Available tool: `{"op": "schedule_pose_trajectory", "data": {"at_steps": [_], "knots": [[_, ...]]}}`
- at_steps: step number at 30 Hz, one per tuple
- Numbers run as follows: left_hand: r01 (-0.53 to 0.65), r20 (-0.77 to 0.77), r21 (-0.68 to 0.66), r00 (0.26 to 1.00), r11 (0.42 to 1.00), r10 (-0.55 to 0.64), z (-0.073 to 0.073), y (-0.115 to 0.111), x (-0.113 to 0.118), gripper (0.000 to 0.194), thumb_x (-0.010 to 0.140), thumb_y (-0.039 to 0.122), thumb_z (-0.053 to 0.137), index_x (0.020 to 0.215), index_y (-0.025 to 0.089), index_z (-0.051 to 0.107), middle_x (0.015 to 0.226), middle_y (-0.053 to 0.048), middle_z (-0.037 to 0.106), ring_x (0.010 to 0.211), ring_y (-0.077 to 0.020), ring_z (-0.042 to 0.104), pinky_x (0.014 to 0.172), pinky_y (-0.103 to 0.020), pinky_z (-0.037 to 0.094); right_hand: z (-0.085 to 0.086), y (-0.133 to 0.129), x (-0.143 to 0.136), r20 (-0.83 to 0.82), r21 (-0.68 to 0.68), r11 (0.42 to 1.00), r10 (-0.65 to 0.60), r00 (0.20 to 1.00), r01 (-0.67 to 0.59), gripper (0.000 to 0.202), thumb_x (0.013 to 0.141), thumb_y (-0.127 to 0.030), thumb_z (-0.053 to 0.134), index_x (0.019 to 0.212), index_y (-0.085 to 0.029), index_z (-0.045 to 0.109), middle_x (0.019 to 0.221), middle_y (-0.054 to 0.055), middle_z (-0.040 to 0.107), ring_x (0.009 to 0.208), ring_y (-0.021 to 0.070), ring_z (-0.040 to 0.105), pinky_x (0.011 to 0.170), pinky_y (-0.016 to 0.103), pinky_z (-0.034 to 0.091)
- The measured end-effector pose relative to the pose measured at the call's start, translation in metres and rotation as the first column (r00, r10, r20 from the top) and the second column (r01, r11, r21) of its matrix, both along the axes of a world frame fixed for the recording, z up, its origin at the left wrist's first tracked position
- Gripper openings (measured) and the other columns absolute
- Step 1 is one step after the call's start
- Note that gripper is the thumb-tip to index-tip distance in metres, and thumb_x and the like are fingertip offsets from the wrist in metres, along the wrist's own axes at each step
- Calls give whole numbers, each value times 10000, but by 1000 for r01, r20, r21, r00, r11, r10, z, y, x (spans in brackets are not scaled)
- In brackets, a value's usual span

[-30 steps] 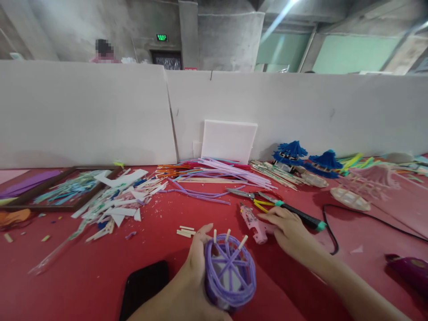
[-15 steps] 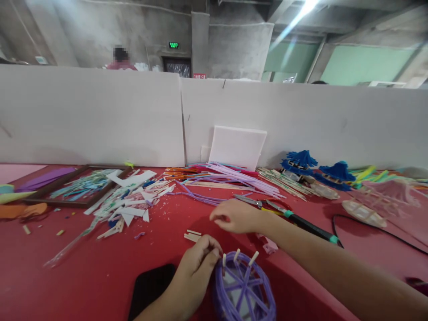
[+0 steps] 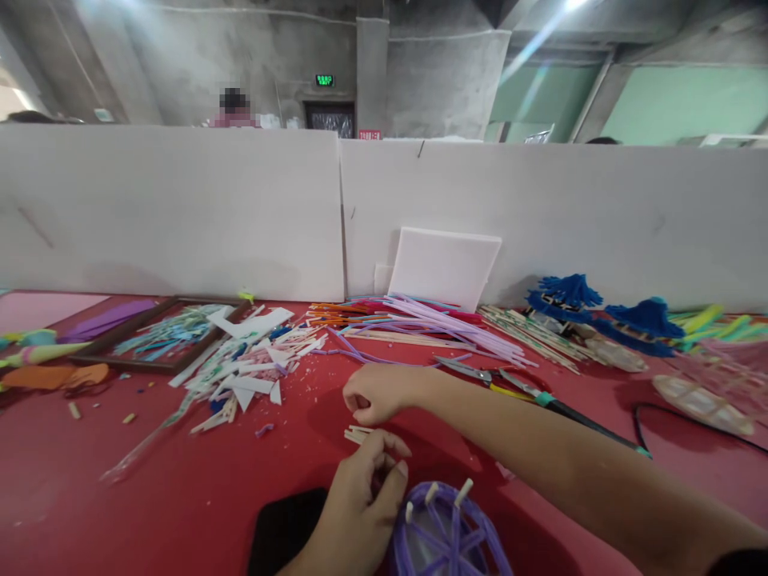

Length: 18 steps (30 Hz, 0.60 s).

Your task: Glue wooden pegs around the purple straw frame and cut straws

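Observation:
A round purple frame (image 3: pixel 454 532) of fuzzy stems, with crossing spokes and short pale wooden pegs upright on its far rim, sits at the bottom centre, partly cut off by the view's edge. My left hand (image 3: pixel 367 500) is at its left side, fingers loosely bent, thumb and forefinger apart, nothing seen between them. Just beyond, a few short wooden sticks (image 3: pixel 358 434) lie on the red table, partly covered by my left fingers. Over these sticks is my right hand (image 3: pixel 381 392), its fingers curled with tips together; whatever they may hold is hidden.
A black phone-like slab (image 3: pixel 285 532) lies left of my left wrist. Pliers (image 3: pixel 510 380) and a black-handled tool (image 3: pixel 576 420) lie beyond my right forearm. Scraps (image 3: pixel 252 360), lilac stems (image 3: pixel 456 324) and blue roof-shaped models (image 3: pixel 567 296) line the white partition (image 3: pixel 228 212).
My right hand has moved left and slightly down to the short sticks. My left hand's fingers have lifted off the frame's rim and opened a little. The view has shifted slightly.

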State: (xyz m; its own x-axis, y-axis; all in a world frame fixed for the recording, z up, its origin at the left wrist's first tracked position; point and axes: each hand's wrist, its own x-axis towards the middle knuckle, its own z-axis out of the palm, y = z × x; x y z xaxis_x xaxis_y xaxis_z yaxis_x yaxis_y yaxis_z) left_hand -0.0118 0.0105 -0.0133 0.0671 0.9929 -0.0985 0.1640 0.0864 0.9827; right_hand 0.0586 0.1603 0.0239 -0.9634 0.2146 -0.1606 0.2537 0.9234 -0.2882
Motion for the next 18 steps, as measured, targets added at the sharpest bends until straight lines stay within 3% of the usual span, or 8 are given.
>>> {"op": "schedule_pose_trajectory", "data": {"at_steps": [6,13,16,18], "knots": [[32,41,9,999,999,-32,1,0,0,108,833,229,471,882,170,547,738,19,492,618,-129,426,581,-247,351,6,-5,-2,64,16,1000,11,998,-12,191,752,-286,633,884,-154,670,830,28,702,686,129,560,560,211,353],[159,68,23,985,987,-160,3,-2,-1,142,829,181,456,797,156,592,693,15,529,625,-126,434,583,-237,331,4,-4,-3,89,73,997,-13,996,7,86,694,-202,645,748,-148,687,704,30,695,573,134,520,487,237,286],[192,87,12,978,981,-192,3,-2,-1,157,833,209,460,796,150,601,689,11,545,620,-125,439,582,-234,333,5,-1,2,45,89,995,-48,998,44,30,637,-165,677,646,-143,660,616,27,662,533,134,503,490,243,284],[202,124,-10,972,979,-199,4,-2,0,127,793,203,487,801,148,602,692,10,558,615,-124,449,581,-234,338,9,0,12,-44,90,992,-89,995,93,50,634,-154,683,664,-143,645,662,30,666,586,140,527,525,238,315]]}}
